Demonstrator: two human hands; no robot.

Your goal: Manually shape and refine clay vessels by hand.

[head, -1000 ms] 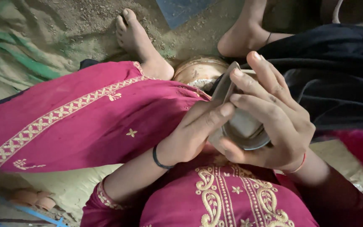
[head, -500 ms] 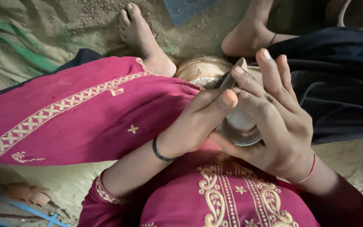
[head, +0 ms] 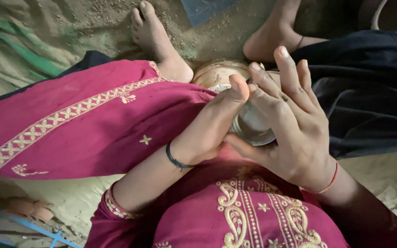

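Both my hands hold a small grey clay cup [head: 252, 126] over my lap. My right hand [head: 290, 124] cradles it from the right, palm under it and fingers stretched up along its side. My left hand [head: 212, 126] presses against its left side, the thumb tip on the rim. Most of the cup is hidden between the hands. A black band circles my left wrist, a red thread my right. Just beyond the hands lies a round tan clay disc [head: 217, 73] on the ground, partly covered by them.
My magenta embroidered dress [head: 83, 124] spreads over my knee on the left. My bare foot [head: 155, 36] rests on the sandy ground. Another person's foot [head: 276, 36] and dark clothing [head: 368, 87] lie at the upper right. Small clay pots [head: 28, 209] sit at the lower left.
The view has shifted so the hands sit slightly higher and further right. My right fingers have straightened and spread up along the cup; my left thumb has slid to the rim.
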